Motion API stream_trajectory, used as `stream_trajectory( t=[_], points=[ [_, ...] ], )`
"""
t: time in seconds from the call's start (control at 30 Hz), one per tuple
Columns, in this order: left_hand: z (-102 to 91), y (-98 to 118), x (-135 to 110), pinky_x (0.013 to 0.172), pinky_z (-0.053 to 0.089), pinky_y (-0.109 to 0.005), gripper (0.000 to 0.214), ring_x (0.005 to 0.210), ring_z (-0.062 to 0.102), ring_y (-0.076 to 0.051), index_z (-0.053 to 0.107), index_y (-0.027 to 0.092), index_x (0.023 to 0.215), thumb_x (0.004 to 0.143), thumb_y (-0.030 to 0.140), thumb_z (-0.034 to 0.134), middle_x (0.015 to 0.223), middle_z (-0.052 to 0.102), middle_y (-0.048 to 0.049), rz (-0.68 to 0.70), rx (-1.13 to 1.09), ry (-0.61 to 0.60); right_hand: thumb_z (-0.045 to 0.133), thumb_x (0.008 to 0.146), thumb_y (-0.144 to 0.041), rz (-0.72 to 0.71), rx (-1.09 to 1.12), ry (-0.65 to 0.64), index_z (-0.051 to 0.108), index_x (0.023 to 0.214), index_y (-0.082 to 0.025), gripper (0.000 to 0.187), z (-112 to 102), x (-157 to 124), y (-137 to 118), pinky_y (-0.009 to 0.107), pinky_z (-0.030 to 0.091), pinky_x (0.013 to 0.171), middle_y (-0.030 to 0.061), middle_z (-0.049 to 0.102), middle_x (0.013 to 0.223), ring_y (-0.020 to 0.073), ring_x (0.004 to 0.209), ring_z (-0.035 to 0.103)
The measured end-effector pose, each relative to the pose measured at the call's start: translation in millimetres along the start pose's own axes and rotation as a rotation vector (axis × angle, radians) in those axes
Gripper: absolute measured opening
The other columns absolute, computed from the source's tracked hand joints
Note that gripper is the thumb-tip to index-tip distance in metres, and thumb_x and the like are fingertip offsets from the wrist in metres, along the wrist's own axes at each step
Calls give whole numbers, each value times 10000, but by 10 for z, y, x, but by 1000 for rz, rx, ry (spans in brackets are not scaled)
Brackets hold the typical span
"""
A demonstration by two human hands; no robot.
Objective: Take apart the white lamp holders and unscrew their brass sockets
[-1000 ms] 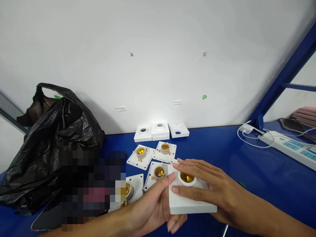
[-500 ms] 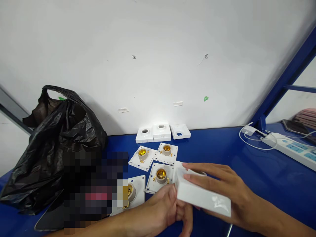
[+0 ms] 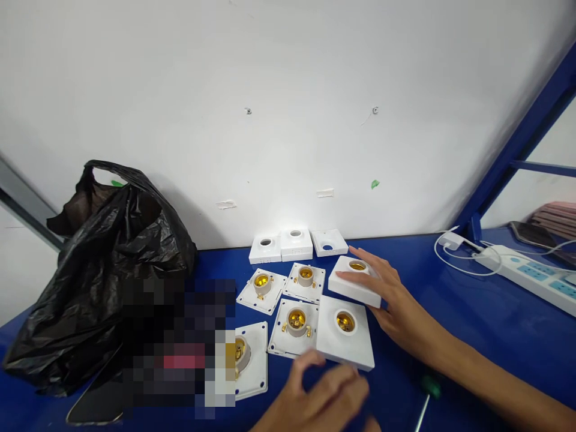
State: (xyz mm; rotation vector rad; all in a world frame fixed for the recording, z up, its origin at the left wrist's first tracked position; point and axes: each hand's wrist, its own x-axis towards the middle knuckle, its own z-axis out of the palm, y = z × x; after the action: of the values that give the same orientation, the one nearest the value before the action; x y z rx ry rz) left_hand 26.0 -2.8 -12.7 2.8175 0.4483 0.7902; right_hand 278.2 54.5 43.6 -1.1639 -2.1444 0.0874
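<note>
Nearest, the left hand (image 3: 324, 396) is on the near side of the covered lamp socket (image 3: 330, 345), which lies flat on the blue table (image 3: 418, 273) with its gold-coloured mouth facing up. This hand is blurred; its fingers are loosely bent and apart, with nothing seen in them – whether a fingertip touches the socket's near edge I cannot tell. To the right of the covered lamp socket and nearer than it, a green-handled tool (image 3: 430, 387) lies with its thin metal shaft pointing toward the near side.

Well to the left of the covered lamp socket, and a little nearer, is an open-backed socket plate (image 3: 254, 369), partly hidden by a pixelated patch. Another bare socket plate (image 3: 278, 341) lies just beside its left edge.

Just beyond the covered lamp socket, slightly right, the right hand (image 3: 384, 285) grasps a second covered socket (image 3: 355, 290), fingers across its top around the mouth; whether its underside meets the table is hard to tell. Beyond and to the left of the landmark socket are two more bare plates, a left one (image 3: 246, 296) and a right one (image 3: 290, 289). Far left of it slumps a black plastic bag (image 3: 148, 264); far right of it and beyond lies a white power strip (image 3: 499, 262).

Farthest beyond it – against the white wall (image 3: 292, 132) – three loose covers (image 3: 297, 249) stand in a row, the rightmost hollow side up.
</note>
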Motion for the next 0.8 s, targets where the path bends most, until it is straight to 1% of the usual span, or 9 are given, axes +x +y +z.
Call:
stream_trajectory(
  t=[0.07, 0.13, 0.27, 0.4, 0.5, 0.6, 0.67, 0.73, 0.8],
  points=[
    [-95, 33, 60, 1130, 388, -620, 332, 1326, 595, -429, 647, 184, 1341, 1025, 265, 587, 1426, 651, -232, -87, 137, 112, 457, 851, 97, 33, 4, -22, 584, 1496, -390, 819, 46, 12, 94, 716, 367, 1228, 65, 378, 1740, 322, 1625, 337],
    [-222, 50, 133, 1162, 351, -681, 402, 1387, 543, -470, 633, 142, 1356, 993, 312, 660, 1473, 608, -267, -91, 171, 90, 430, 804, 130, 48, 14, -71, 574, 1506, -397, 890, 87, 9, 181, 699, 351, 1243, 51, 325, 1768, 312, 1643, 297],
    [-382, 50, 204, 1141, 458, -559, 318, 1390, 568, -446, 680, 137, 1250, 991, 316, 728, 1459, 636, -243, -17, 171, -35, 364, 786, 170, 38, 26, -137, 565, 1517, -376, 934, 140, -16, 281, 713, 229, 1272, 61, 298, 1784, 294, 1666, 189],
    [-370, 40, 196, 1126, 494, -477, 211, 1415, 572, -413, 712, 159, 1166, 1054, 332, 667, 1396, 692, -206, 26, 136, -46, 325, 817, 173, 0, 38, -176, 539, 1541, -362, 925, 102, -10, 284, 704, 169, 1281, 79, 329, 1773, 268, 1664, 171],
    [-351, 33, 206, 1112, 501, -498, 199, 1365, 622, -411, 719, 153, 1121, 1087, 319, 615, 1336, 731, -200, 64, 159, -39, 329, 777, 183, -14, 50, -261, 509, 1571, -378, 988, 45, 14, 285, 686, 201, 1284, 64, 341, 1770, 267, 1649, 228],
    [-345, 22, 224, 1098, 505, -499, 198, 1307, 666, -399, 712, 153, 1054, 1104, 287, 576, 1304, 752, -177, 93, 216, -26, 320, 788, 177, 43, 90, -317, 490, 1589, -387, 994, -4, 37, 275, 603, 315, 1287, 59, 335, 1772, 243, 1614, 349],
    [-333, 9, 225, 1098, 505, -487, 199, 1294, 671, -378, 706, 168, 1038, 1111, 273, 553, 1304, 754, -152, 111, 260, -22, 321, 849, 148, 85, 109, -345, 470, 1605, -387, 938, -52, 55, 239, 575, 338, 1287, 65, 322, 1777, 234, 1599, 389],
    [-307, -5, 213, 1101, 503, -467, 192, 1303, 658, -351, 699, 186, 1041, 1114, 278, 547, 1318, 746, -123, 130, 312, -9, 338, 928, 84, 119, 115, -383, 452, 1620, -379, 841, -125, 81, 174, 599, 309, 1294, 71, 302, 1784, 256, 1610, 367],
    [-270, -16, 194, 1109, 498, -442, 152, 1328, 629, -323, 692, 200, 1024, 1099, 270, 580, 1321, 735, -98, 143, 363, 52, 365, 1002, -17, 167, 132, -439, 432, 1638, -365, 728, -216, 113, 97, 617, 302, 1293, 76, 276, 1794, 290, 1613, 359]
  ],
)
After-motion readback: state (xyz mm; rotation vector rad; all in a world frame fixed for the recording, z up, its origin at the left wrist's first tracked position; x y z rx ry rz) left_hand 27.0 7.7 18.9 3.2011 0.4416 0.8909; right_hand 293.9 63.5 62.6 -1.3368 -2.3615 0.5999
